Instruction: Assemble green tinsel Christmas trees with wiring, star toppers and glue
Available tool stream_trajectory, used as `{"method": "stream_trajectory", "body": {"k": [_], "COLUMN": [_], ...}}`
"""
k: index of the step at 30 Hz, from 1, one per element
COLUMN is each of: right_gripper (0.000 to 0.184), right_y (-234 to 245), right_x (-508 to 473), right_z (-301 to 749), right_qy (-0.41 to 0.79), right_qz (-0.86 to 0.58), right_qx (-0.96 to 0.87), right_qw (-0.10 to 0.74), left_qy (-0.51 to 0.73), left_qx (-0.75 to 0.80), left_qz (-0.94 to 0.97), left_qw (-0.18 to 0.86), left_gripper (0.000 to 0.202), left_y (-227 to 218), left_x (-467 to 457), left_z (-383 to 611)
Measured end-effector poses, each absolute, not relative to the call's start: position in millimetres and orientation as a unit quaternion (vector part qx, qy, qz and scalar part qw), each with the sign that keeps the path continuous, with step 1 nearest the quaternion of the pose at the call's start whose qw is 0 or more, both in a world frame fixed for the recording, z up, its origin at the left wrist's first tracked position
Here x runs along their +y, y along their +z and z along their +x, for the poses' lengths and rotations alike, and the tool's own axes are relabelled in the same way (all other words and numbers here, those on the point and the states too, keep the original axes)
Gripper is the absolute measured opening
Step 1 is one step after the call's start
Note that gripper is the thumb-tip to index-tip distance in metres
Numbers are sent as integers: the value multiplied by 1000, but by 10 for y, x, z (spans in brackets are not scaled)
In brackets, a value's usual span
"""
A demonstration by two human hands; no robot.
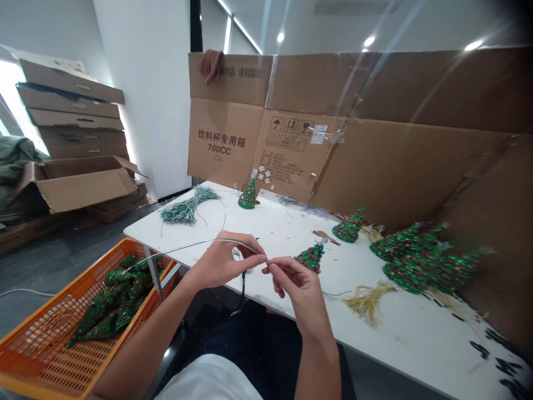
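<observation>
Above the table's front edge my left hand (225, 261) is closed, thumb and fingers pinching a thin pale-green wire (183, 246). The wire arches over that hand and trails off left above the orange basket. My right hand (293, 280) is closed in a pinch at the wire's near end, its fingertips almost touching my left ones. Whatever small piece may sit between the fingertips is too small to make out. Just behind my right hand stands a small green tinsel Christmas tree (311, 257) with red trim, partly hidden by the hand.
On the white table (375, 333) lie a bundle of green-white wires (189, 205), a yellow string bundle (368, 301) and black pieces (506, 366). More small trees (428, 258) stand right, another tree (247, 195) behind. Cardboard (233, 133) walls the back. An orange basket (29, 333) holds green tinsel cones.
</observation>
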State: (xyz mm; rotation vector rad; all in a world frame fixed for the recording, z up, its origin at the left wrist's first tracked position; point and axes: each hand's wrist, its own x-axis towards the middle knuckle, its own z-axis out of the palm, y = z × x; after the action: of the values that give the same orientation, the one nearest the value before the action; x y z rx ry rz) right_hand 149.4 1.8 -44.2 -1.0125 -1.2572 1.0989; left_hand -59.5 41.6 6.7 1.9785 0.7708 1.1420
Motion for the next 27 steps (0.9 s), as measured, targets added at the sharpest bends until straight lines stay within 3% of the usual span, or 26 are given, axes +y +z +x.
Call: {"method": "stream_trajectory", "body": {"k": [17, 19, 23, 27], "right_gripper": [33, 36, 30, 47], "right_y": [-451, -434, -467, -630], "right_x": [21, 5, 48, 201], "right_z": [1437, 1460, 1588, 1800], "right_qy": [371, 311, 74, -62], "right_qz": [-472, -485, -510, -562], "right_qx": [-529, -499, -409, -410], "right_qw": [600, 648, 753, 716], "left_qy": [455, 464, 482, 491], "left_qx": [332, 338, 350, 353], "left_qz": [765, 755, 731, 720], "left_qw": [310, 318, 332, 340], "left_gripper": [17, 18, 24, 28], "left_y": [20, 16, -14, -39], "left_x": [432, 442, 469, 479], "left_z": [-554, -565, -592, -592]}}
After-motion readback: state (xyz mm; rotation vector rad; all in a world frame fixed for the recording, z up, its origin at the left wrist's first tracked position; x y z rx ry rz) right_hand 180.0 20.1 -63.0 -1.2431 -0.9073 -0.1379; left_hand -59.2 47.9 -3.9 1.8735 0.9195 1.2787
